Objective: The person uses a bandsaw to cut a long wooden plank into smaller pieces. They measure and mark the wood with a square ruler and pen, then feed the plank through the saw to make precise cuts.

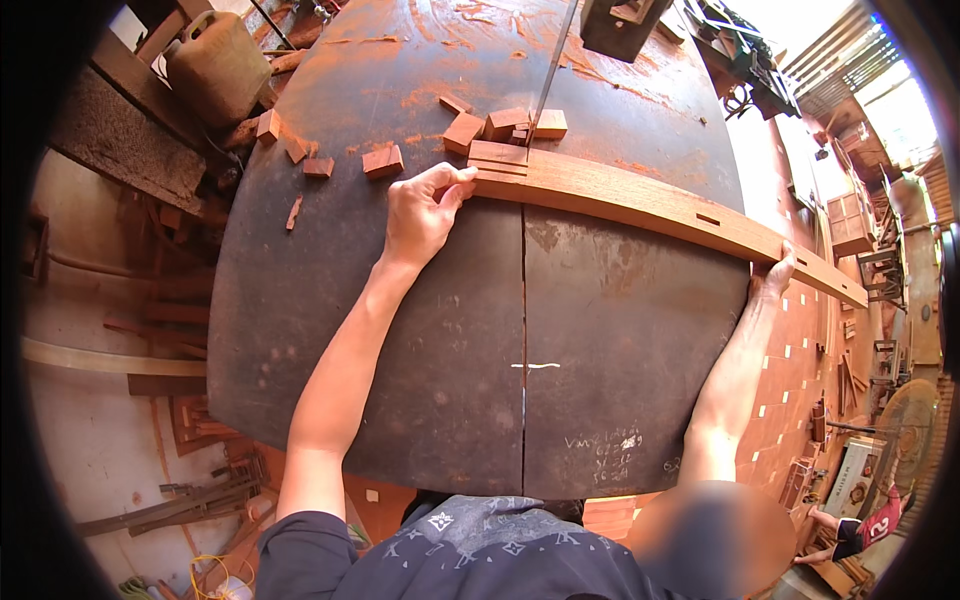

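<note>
We judge this as tenon-sawing: mortised wooden rail (620, 192) lies across the bandsaw table (440, 350) at the blade (557, 60), our left hand (428, 215) pinching its end, right hand (772, 272) gripping farther along, some fingers hidden; next likely calls for steady, square feeding

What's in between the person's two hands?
In the head view, a long, slotted wooden beam lies on the dark table between the left hand and the right hand. A thin blade is at its left end.
</note>
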A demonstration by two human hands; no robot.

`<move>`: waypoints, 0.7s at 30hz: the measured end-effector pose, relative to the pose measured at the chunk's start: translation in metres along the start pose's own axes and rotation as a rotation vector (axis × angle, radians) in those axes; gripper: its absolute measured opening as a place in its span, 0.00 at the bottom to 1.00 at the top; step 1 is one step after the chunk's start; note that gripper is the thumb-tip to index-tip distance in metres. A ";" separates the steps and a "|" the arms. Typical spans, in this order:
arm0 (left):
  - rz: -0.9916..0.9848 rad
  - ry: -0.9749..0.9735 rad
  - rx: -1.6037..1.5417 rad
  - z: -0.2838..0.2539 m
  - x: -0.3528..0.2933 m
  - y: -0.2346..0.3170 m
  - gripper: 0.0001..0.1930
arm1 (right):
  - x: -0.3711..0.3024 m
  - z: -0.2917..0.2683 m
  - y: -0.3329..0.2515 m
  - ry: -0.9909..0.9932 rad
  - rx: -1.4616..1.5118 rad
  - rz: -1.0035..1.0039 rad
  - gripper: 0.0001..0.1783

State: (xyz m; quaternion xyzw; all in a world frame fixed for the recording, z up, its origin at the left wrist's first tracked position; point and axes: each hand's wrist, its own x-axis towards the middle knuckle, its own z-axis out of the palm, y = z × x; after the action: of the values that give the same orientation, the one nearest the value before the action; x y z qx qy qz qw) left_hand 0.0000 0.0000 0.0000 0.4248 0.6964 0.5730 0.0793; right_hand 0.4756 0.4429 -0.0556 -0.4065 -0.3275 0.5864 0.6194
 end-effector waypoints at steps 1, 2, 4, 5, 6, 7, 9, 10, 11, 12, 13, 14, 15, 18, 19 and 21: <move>-0.001 0.000 0.000 0.001 0.000 0.002 0.03 | 0.001 0.000 -0.003 0.007 -0.017 -0.014 0.28; -0.001 0.001 0.001 0.002 0.000 0.003 0.02 | 0.003 -0.001 -0.005 0.014 -0.034 -0.028 0.28; 0.026 0.017 -0.026 0.005 -0.002 -0.001 0.02 | -0.001 0.007 -0.011 -0.015 -0.034 -0.041 0.28; 0.040 0.026 -0.039 0.006 -0.003 -0.002 0.02 | -0.003 0.011 -0.014 -0.029 -0.033 -0.047 0.28; 0.033 0.025 -0.026 0.004 -0.002 -0.002 0.02 | -0.006 0.014 -0.012 -0.017 -0.032 -0.035 0.28; 0.026 0.025 -0.012 0.003 0.000 -0.001 0.02 | -0.009 0.017 -0.010 -0.004 -0.030 -0.022 0.28; 0.014 0.015 -0.006 0.004 0.002 0.000 0.03 | -0.009 0.013 -0.010 0.006 -0.030 -0.013 0.28; 0.011 0.009 -0.012 0.005 0.004 0.000 0.04 | -0.003 0.006 -0.012 0.000 -0.029 -0.018 0.28; 0.008 0.003 -0.019 0.006 0.006 0.000 0.05 | 0.002 0.000 -0.014 -0.006 -0.028 -0.024 0.29; 0.004 0.003 -0.013 0.005 0.006 0.000 0.05 | 0.002 0.000 -0.012 -0.004 -0.029 -0.019 0.28; 0.001 0.003 -0.007 0.004 0.007 0.000 0.04 | 0.003 0.001 -0.010 -0.001 -0.030 -0.015 0.28; -0.003 0.003 -0.002 0.004 0.007 0.000 0.04 | 0.003 0.001 -0.008 0.002 -0.031 -0.013 0.28; -0.003 0.007 0.005 0.002 0.006 -0.001 0.04 | -0.003 0.006 -0.004 0.004 -0.020 -0.016 0.28; 0.001 0.011 0.013 0.000 0.007 -0.003 0.04 | -0.016 0.018 0.000 0.008 -0.011 -0.019 0.28; 0.002 0.007 0.008 0.001 0.008 -0.003 0.04 | -0.014 0.015 -0.004 0.010 -0.025 -0.012 0.28; 0.004 0.006 0.004 0.002 0.009 -0.004 0.04 | -0.007 0.008 -0.007 0.010 -0.033 -0.006 0.28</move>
State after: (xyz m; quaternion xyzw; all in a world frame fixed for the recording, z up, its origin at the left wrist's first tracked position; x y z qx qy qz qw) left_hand -0.0063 0.0077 -0.0005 0.4247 0.6968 0.5731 0.0755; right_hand 0.4709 0.4372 -0.0456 -0.4186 -0.3353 0.5772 0.6159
